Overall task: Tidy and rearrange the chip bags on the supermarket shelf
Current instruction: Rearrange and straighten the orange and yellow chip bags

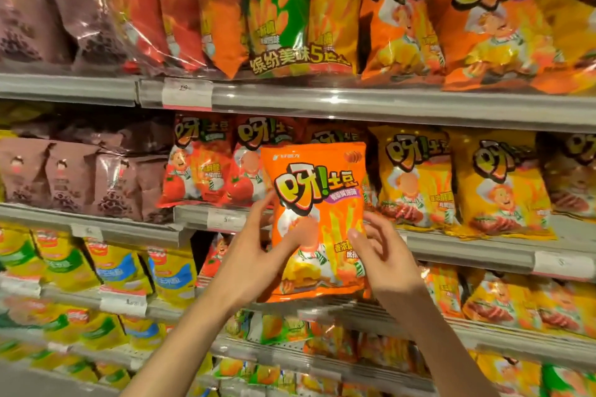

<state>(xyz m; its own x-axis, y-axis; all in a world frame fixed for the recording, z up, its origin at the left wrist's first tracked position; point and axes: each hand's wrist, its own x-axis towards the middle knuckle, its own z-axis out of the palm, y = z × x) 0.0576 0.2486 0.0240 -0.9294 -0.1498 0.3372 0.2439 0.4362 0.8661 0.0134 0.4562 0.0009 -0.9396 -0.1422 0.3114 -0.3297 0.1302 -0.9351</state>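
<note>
While red tomato bags (200, 167) stand to the left on the shelf (467, 250), the left hand (258, 248) pinches the orange chip bag (317, 200) at its left edge, thumb across its front. The bag is upright before the row, and the right hand (383, 255) apparently pinches its right edge, beside yellow bags (416, 177).

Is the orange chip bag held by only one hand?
No, the left hand grips the orange chip bag at its left edge and the right hand holds its right edge.
</note>
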